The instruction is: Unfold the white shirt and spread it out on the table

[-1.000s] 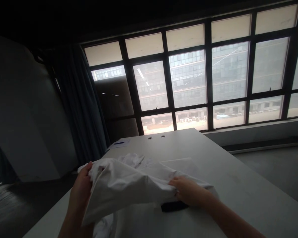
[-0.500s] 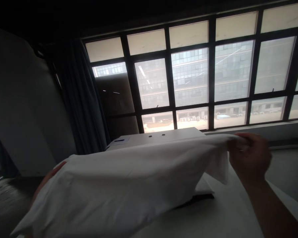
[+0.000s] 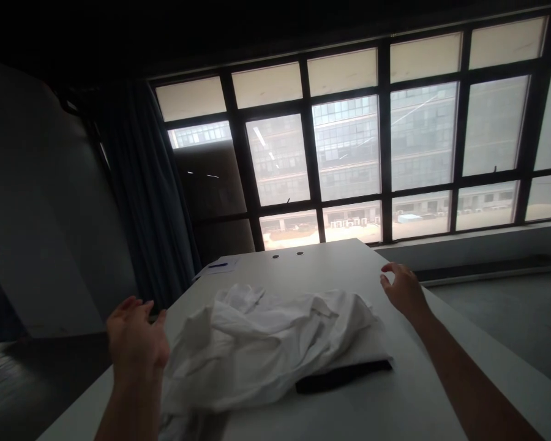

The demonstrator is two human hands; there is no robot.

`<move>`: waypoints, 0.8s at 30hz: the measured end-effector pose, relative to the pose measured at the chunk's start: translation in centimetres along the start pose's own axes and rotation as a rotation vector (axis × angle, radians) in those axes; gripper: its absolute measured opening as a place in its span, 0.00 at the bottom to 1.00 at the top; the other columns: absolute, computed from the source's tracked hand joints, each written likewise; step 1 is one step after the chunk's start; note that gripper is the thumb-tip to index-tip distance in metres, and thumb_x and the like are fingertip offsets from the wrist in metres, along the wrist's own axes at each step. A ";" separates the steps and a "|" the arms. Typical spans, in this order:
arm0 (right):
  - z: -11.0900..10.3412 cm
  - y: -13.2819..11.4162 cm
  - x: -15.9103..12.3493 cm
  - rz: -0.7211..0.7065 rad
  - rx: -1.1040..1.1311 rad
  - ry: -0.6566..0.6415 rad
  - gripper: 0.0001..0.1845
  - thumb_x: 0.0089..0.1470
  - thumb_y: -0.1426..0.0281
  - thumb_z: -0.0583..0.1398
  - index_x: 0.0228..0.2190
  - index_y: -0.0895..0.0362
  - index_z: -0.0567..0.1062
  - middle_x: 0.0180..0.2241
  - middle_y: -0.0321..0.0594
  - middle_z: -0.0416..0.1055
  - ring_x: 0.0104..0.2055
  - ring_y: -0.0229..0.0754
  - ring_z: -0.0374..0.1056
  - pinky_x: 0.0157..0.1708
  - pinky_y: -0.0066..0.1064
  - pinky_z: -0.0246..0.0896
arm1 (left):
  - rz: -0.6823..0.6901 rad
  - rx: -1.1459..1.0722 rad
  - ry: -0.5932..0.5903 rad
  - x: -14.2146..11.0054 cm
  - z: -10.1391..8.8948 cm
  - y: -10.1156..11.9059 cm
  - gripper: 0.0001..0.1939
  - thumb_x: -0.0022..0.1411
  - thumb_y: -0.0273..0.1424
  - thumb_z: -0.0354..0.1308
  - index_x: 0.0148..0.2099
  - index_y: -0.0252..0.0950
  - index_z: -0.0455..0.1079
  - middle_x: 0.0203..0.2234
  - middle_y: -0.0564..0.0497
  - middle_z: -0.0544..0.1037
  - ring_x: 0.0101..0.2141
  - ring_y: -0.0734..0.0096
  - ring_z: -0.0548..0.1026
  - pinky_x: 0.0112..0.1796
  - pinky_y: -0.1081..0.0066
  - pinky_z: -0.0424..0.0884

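White cloth (image 3: 257, 361) has dropped, rumpled; left hand (image 3: 136, 337) and right hand (image 3: 404, 295) hang half-open, empty (even tension smooths best).

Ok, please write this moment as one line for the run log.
left hand: open, empty, beside white cloth | right hand: open, empty, off cloth | cloth: crumpled on table | black strip: at cloth's near edge

It looks like office-type rm, maybe unfinished: a long white table (image 3: 321, 269) w/ two round cable holes, a big dark-framed window (image 3: 346, 147) facing multi-storey bldg, a blue curtain (image 3: 151, 196), and a bare grey floor (image 3: 491, 306). Exact use of rm, I cannot tell.
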State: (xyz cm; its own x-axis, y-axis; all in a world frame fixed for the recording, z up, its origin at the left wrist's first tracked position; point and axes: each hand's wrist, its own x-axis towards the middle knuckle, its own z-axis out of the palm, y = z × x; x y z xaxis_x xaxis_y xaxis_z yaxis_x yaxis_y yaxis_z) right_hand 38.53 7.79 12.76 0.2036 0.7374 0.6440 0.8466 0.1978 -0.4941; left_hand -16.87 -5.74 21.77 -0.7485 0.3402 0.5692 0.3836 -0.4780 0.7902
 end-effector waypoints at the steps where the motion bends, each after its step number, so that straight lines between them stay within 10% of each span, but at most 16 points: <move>1: 0.2 -0.6 -0.2 -0.049 0.081 -0.048 0.12 0.57 0.63 0.55 0.39 0.55 0.73 0.40 0.47 0.73 0.43 0.51 0.69 0.44 0.43 0.63 | 0.015 -0.018 -0.004 -0.7 0.5 0.4 0.19 0.57 0.37 0.58 0.50 0.41 0.63 0.49 0.49 0.72 0.52 0.58 0.73 0.54 0.48 0.70; 3: 0.8 -2.4 -1.2 -0.158 0.213 -0.205 0.14 0.58 0.59 0.55 0.40 0.54 0.74 0.40 0.44 0.74 0.42 0.48 0.70 0.44 0.39 0.64 | 0.070 0.026 -0.199 -2.6 1.5 1.1 0.19 0.58 0.37 0.60 0.51 0.40 0.65 0.48 0.48 0.74 0.52 0.57 0.74 0.56 0.50 0.69; 9: 3.8 -7.8 -7.0 -0.372 0.119 -0.719 0.27 0.51 0.58 0.65 0.52 0.49 0.75 0.59 0.46 0.67 0.59 0.57 0.63 0.57 0.47 0.56 | 0.334 0.622 -1.283 -9.9 4.3 -1.1 0.33 0.59 0.35 0.64 0.65 0.50 0.61 0.67 0.48 0.62 0.64 0.53 0.61 0.63 0.52 0.59; 13: 4.3 -8.8 -8.9 -0.415 -0.028 -0.851 0.18 0.52 0.63 0.63 0.47 0.50 0.79 0.52 0.47 0.73 0.55 0.58 0.67 0.54 0.49 0.56 | 0.405 0.965 -1.430 -14.4 6.4 -5.7 0.47 0.52 0.18 0.59 0.72 0.44 0.52 0.70 0.47 0.56 0.68 0.56 0.53 0.66 0.57 0.49; 16: 3.8 -9.1 -8.9 -0.408 -0.077 -0.838 0.13 0.57 0.62 0.59 0.33 0.54 0.82 0.40 0.49 0.78 0.46 0.56 0.72 0.48 0.44 0.60 | 0.409 1.063 -1.429 -16.2 7.4 -7.1 0.38 0.56 0.17 0.52 0.68 0.41 0.59 0.62 0.45 0.70 0.63 0.60 0.65 0.63 0.62 0.56; 20: 3.2 -10.2 -9.2 -0.329 -0.018 -0.808 0.21 0.60 0.53 0.56 0.36 0.57 0.80 0.35 0.50 0.78 0.40 0.54 0.74 0.43 0.41 0.62 | 0.411 1.106 -1.337 -16.3 8.0 -5.3 0.27 0.59 0.17 0.47 0.58 0.40 0.69 0.44 0.43 0.82 0.47 0.57 0.79 0.47 0.64 0.68; 24: 3.3 -13.1 -11.0 -0.308 0.535 -0.810 0.26 0.59 0.51 0.58 0.51 0.55 0.71 0.45 0.46 0.76 0.44 0.48 0.72 0.44 0.36 0.65 | 0.470 1.061 -1.275 -16.3 8.0 -1.7 0.21 0.56 0.19 0.51 0.49 0.42 0.70 0.38 0.47 0.82 0.42 0.57 0.80 0.39 0.67 0.66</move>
State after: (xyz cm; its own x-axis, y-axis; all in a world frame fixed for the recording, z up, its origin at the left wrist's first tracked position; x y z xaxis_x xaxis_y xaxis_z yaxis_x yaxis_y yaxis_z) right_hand 23.54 -0.82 10.21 -0.5484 0.7821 0.2959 0.4347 0.5689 -0.6982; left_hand -0.99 -3.98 13.02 0.1891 0.9671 0.1701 0.9810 -0.1938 0.0113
